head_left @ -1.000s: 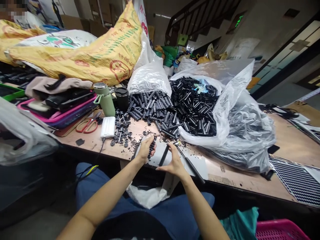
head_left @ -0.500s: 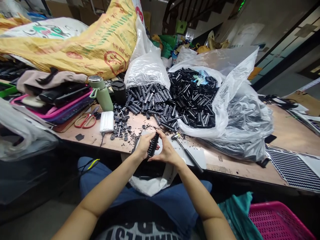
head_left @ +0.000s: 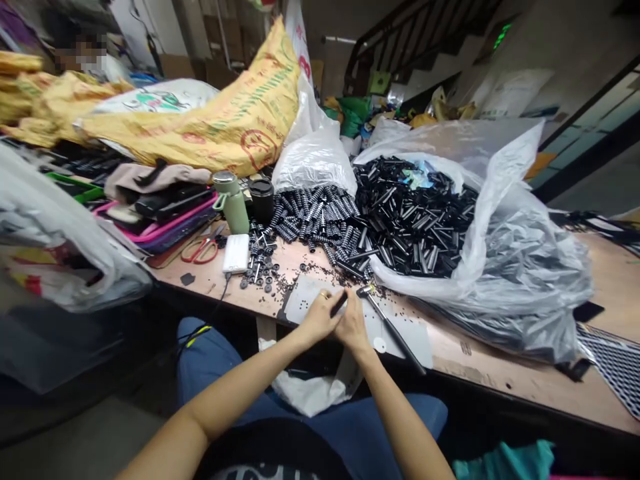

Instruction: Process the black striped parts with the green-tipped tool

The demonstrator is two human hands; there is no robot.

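Above the front edge of the table, my left hand [head_left: 320,316] is closed around a black studded cylinder [head_left: 339,303]. Only its dark upper side shows between the hands. My right hand [head_left: 352,323] presses against its other side, fingers bent together at its end; the fingertips are partly hidden. Under the hands lies a pale grey board [head_left: 307,293] on the table. A hammer [head_left: 395,332] with a dark handle rests on it, just right of my right hand. Several similar studded cylinders [head_left: 320,217] are heaped beyond, with tiny dark bits [head_left: 287,283] scattered nearer.
A clear plastic bag [head_left: 530,267] and a heap of black tube-like parts [head_left: 415,220] fill the right. Leftward are a white box with a cable [head_left: 236,253], red scissors [head_left: 200,251], a green bottle [head_left: 234,207], a black cup [head_left: 261,199] and a pink basket [head_left: 150,235].
The black cylinder, upright with its studded side showing, is now tilted and mostly covered. My right hand has closed in from a wide spread. The camera view has shifted left and up.
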